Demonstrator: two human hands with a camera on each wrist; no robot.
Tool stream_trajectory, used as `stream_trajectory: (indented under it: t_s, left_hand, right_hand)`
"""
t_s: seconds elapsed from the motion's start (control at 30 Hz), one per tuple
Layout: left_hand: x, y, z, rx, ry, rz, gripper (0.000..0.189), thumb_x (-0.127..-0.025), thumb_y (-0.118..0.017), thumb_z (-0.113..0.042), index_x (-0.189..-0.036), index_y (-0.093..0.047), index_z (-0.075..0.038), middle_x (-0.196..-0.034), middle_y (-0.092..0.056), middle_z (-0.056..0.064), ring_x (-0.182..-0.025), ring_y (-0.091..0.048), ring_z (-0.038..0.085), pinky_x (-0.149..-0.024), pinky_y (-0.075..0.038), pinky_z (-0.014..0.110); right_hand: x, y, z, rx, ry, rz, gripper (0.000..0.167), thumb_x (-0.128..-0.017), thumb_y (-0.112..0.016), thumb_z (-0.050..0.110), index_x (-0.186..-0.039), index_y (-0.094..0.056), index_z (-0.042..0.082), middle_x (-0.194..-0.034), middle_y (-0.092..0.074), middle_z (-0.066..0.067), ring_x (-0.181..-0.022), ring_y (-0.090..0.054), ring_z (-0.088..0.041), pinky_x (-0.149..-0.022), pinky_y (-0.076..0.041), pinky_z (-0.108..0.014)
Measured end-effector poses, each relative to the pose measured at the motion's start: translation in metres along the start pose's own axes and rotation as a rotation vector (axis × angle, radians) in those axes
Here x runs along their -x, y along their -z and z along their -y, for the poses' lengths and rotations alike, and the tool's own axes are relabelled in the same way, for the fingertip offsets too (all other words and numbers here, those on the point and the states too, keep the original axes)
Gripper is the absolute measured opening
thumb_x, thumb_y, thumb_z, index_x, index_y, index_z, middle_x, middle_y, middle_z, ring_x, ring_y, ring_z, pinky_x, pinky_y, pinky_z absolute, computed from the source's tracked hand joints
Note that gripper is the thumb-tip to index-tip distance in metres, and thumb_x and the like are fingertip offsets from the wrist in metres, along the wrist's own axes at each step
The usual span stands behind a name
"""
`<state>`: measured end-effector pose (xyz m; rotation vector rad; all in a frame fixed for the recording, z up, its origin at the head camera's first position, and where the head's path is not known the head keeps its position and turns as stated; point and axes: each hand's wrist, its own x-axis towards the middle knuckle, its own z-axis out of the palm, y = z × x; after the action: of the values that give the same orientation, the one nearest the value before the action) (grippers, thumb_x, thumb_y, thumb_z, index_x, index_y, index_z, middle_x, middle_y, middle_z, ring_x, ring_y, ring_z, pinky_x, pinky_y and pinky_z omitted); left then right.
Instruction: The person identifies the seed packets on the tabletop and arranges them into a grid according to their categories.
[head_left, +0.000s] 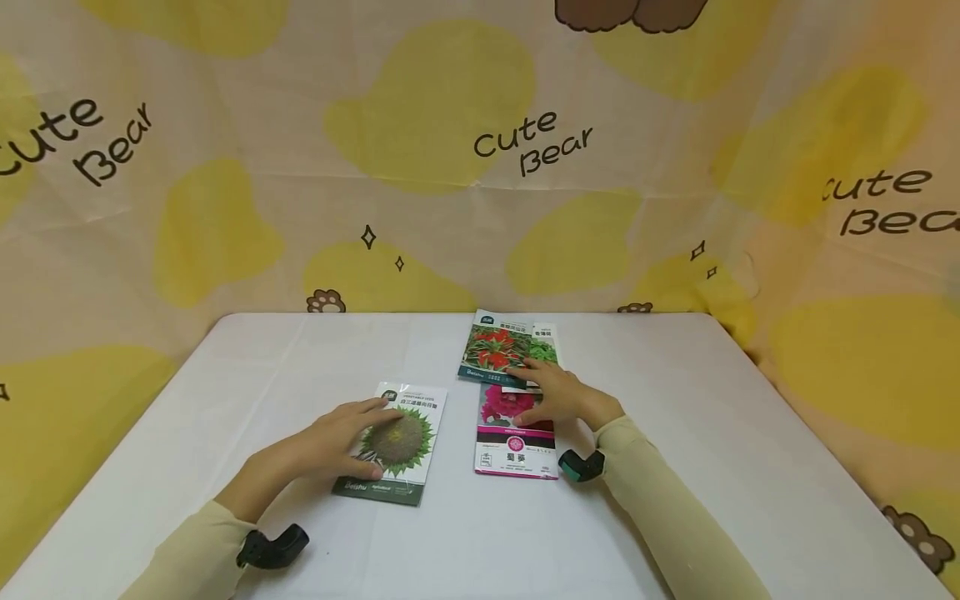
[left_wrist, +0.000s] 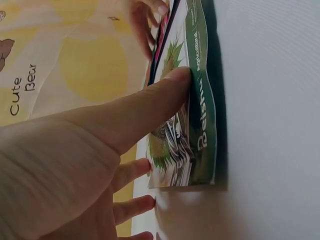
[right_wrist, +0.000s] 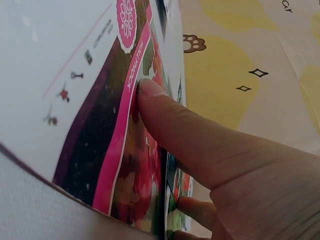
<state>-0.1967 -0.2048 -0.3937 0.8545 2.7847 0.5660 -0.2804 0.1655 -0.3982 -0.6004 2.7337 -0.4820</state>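
A seed packet with a sunflower head [head_left: 405, 450] lies left of the table's middle. My left hand [head_left: 322, 443] rests on it with fingers spread; in the left wrist view its thumb [left_wrist: 165, 95] touches the packet near the green "Beishu" band. To the right lies a pink-banded hollyhock packet [head_left: 517, 458], partly covered by a packet with red flowers [head_left: 487, 342]. A packet with green leaves [head_left: 546, 333] shows from behind that one. My right hand [head_left: 562, 396] reaches across this overlapping group, thumb on the hollyhock packet [right_wrist: 132, 165], other fingers over the upper packets.
All the packets lie on a white-covered table [head_left: 300, 358]. A yellow-patterned "Cute Bear" cloth [head_left: 435, 108] hangs behind it and along both sides. Each wrist carries a black strap-like device, one on the left [head_left: 273, 547] and one on the right [head_left: 581, 467].
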Motion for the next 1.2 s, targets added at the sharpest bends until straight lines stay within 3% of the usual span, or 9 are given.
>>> stream_trajectory:
  t_s: [0.33, 0.67, 0.9, 1.2]
  left_hand:
    - [0.019, 0.005, 0.015, 0.045, 0.023, 0.011, 0.085, -0.08, -0.082, -0.046, -0.15, -0.047, -0.013, -0.157, -0.038, 0.025, -0.142, -0.034, 0.054, -0.106, -0.032, 0.074]
    - [0.029, 0.005, 0.026, 0.062, 0.014, -0.007, 0.087, -0.078, -0.082, -0.048, -0.149, -0.048, -0.012, -0.156, -0.039, 0.027, -0.141, -0.034, 0.055, -0.106, -0.033, 0.073]
    - [0.036, 0.007, 0.03, 0.07, 0.053, -0.002, 0.091, -0.075, -0.085, -0.047, -0.15, -0.048, -0.011, -0.156, -0.039, 0.026, -0.141, -0.034, 0.055, -0.106, -0.033, 0.073]
    - [0.043, 0.009, 0.037, 0.096, 0.057, -0.005, 0.097, -0.074, -0.085, -0.049, -0.152, -0.044, -0.01, -0.155, -0.037, 0.026, -0.141, -0.032, 0.055, -0.104, -0.033, 0.074]
  right_hand:
    - [0.0, 0.001, 0.001, -0.005, 0.001, 0.003, 0.089, -0.082, -0.08, 0.048, -0.157, -0.038, 0.025, -0.168, -0.023, -0.017, -0.154, -0.021, -0.045, -0.118, -0.02, -0.071]
    - [-0.001, 0.001, 0.002, -0.011, -0.009, 0.006, 0.088, -0.083, -0.08, 0.047, -0.157, -0.039, 0.024, -0.168, -0.024, -0.016, -0.154, -0.02, -0.044, -0.119, -0.017, -0.07]
    - [0.0, 0.001, 0.001, 0.0, 0.008, -0.007, 0.088, -0.082, -0.081, 0.046, -0.156, -0.04, 0.022, -0.166, -0.026, -0.018, -0.153, -0.023, -0.045, -0.117, -0.021, -0.07]
    - [0.0, 0.001, 0.002, -0.015, -0.005, -0.002, 0.089, -0.082, -0.081, 0.047, -0.157, -0.039, 0.024, -0.167, -0.024, -0.017, -0.153, -0.021, -0.045, -0.117, -0.023, -0.07]
